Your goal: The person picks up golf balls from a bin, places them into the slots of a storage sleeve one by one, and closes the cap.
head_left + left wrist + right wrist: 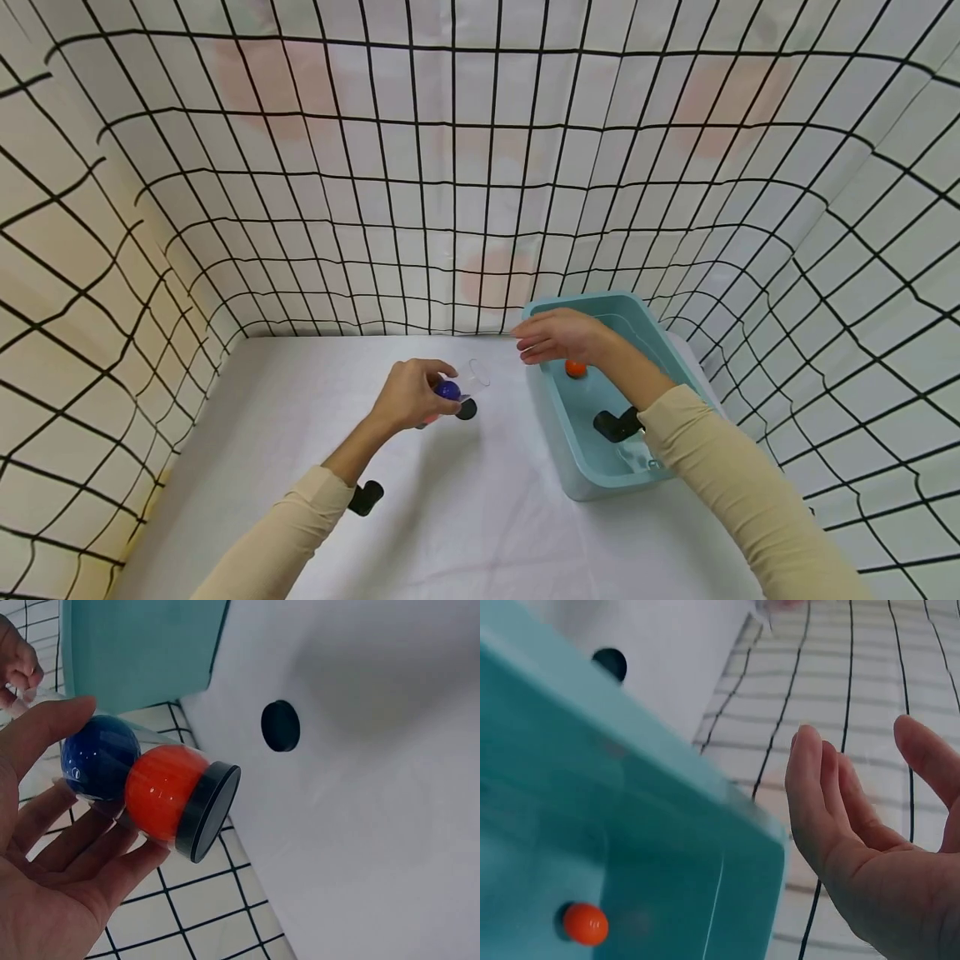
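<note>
My left hand (pixel 412 392) holds a clear tube (pixel 476 379) tilted over the white table, thumb on one side and fingers round the other. Inside it, a blue ball (pixel 101 757) lies against an orange ball (pixel 163 791), which rests by the black end cap (pixel 211 814). The tube's other end shows a bare rim, pointing toward the bin. A loose black cap (pixel 466 408) lies on the table just below. My right hand (pixel 562 335) hovers over the bin's near-left rim with fingers straight, holding nothing. On the bin floor beneath it sits another orange ball (pixel 585 924).
The light-blue bin (pixel 566 454) stands on the right of the table (pixel 315 383), with a small clear item (pixel 637 454) at its near end. Black netting (pixel 450 183) walls the back and both sides. Each wrist carries a black camera (pixel 365 498).
</note>
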The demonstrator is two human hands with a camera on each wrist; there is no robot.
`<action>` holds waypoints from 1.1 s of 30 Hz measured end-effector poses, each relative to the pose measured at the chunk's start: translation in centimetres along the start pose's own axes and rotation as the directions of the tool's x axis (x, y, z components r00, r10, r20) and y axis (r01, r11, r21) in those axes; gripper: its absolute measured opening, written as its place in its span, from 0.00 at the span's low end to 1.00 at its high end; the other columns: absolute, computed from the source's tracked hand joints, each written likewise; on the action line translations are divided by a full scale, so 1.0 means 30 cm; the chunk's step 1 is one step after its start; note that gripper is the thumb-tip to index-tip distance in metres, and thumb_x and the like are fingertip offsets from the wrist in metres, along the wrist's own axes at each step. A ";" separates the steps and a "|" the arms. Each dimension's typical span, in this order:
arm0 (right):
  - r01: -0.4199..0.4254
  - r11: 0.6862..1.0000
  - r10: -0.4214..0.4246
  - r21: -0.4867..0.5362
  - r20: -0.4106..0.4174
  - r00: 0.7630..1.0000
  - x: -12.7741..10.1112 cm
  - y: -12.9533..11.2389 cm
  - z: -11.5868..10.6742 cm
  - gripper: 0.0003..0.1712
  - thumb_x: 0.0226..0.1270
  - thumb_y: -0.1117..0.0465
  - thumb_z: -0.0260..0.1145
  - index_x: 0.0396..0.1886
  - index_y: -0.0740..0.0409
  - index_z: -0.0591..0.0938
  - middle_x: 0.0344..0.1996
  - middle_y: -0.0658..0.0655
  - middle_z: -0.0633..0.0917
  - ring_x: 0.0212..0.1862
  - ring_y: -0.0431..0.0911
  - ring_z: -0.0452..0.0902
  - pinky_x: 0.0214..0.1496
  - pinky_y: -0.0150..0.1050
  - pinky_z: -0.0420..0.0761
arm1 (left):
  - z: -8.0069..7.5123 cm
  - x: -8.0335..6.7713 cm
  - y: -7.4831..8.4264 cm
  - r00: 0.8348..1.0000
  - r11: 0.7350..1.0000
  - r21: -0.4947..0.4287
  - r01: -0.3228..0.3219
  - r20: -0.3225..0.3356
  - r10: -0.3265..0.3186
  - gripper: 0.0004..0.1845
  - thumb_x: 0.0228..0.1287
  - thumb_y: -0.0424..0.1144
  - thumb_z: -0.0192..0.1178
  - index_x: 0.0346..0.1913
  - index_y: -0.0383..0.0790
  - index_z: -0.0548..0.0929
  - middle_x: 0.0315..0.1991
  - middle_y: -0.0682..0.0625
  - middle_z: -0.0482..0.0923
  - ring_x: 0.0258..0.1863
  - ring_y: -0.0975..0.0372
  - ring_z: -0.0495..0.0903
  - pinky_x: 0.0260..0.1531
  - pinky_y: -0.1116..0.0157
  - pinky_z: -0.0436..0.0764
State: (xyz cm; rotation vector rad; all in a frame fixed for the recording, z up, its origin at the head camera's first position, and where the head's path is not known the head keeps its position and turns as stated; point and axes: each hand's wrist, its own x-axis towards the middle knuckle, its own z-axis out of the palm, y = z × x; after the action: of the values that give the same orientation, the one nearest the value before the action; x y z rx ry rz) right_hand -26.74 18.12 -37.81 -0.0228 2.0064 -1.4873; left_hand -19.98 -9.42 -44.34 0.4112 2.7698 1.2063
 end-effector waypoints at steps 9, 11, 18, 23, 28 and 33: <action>-0.003 0.991 0.016 0.130 -0.101 0.995 0.011 0.056 -0.149 0.31 0.76 0.61 0.62 0.71 0.73 0.67 0.70 0.73 0.70 0.69 0.64 0.71 0.71 0.53 0.73 | -0.021 -0.012 -0.021 0.999 0.999 -0.006 0.034 -0.007 -0.034 0.21 0.47 0.39 0.80 0.48 0.43 0.89 0.40 0.44 0.88 0.37 0.55 0.86 0.37 0.59 0.88; -0.015 0.988 0.035 0.153 -0.127 0.991 0.015 0.074 -0.173 0.31 0.77 0.61 0.60 0.73 0.72 0.66 0.72 0.73 0.68 0.71 0.65 0.68 0.73 0.53 0.70 | -0.024 -0.014 -0.024 0.999 0.999 -0.007 0.041 -0.006 -0.041 0.21 0.47 0.39 0.80 0.48 0.43 0.89 0.40 0.44 0.88 0.37 0.55 0.86 0.37 0.59 0.88; -0.092 0.973 0.145 0.214 -0.246 0.958 0.041 0.148 -0.221 0.32 0.75 0.60 0.63 0.73 0.67 0.67 0.72 0.69 0.69 0.63 0.54 0.77 0.73 0.49 0.71 | -0.029 -0.017 -0.038 0.999 0.999 -0.011 0.052 -0.011 -0.052 0.21 0.47 0.38 0.80 0.47 0.44 0.89 0.40 0.44 0.89 0.37 0.56 0.86 0.36 0.60 0.88; -0.158 0.957 0.226 0.243 -0.282 0.933 0.071 0.205 -0.246 0.34 0.75 0.57 0.63 0.75 0.62 0.66 0.74 0.68 0.67 0.61 0.52 0.79 0.72 0.46 0.71 | -0.031 -0.020 -0.045 0.998 0.998 -0.027 0.065 -0.013 -0.065 0.21 0.47 0.38 0.80 0.47 0.44 0.89 0.40 0.44 0.89 0.36 0.57 0.85 0.32 0.62 0.88; -0.209 0.941 0.284 0.266 -0.288 0.915 0.100 0.270 -0.270 0.33 0.78 0.55 0.59 0.77 0.60 0.64 0.76 0.68 0.64 0.67 0.55 0.74 0.70 0.43 0.74 | -0.027 -0.023 -0.052 0.997 0.997 -0.036 0.071 -0.009 -0.071 0.21 0.46 0.38 0.80 0.47 0.44 0.89 0.40 0.44 0.89 0.36 0.57 0.85 0.34 0.61 0.87; -0.244 0.935 0.319 0.258 -0.312 0.895 0.129 0.337 -0.291 0.33 0.80 0.53 0.56 0.77 0.62 0.63 0.75 0.70 0.64 0.65 0.56 0.75 0.63 0.40 0.80 | -0.029 -0.027 -0.058 0.997 0.997 -0.031 0.072 -0.011 -0.072 0.21 0.46 0.37 0.80 0.47 0.44 0.89 0.39 0.45 0.89 0.35 0.57 0.85 0.36 0.61 0.87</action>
State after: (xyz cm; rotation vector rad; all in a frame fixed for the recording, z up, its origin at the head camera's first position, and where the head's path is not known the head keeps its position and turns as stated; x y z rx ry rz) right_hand -30.66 27.80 -46.98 0.6423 1.9957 -1.5843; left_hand -19.74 -11.39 -45.03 0.2996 2.7473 1.2367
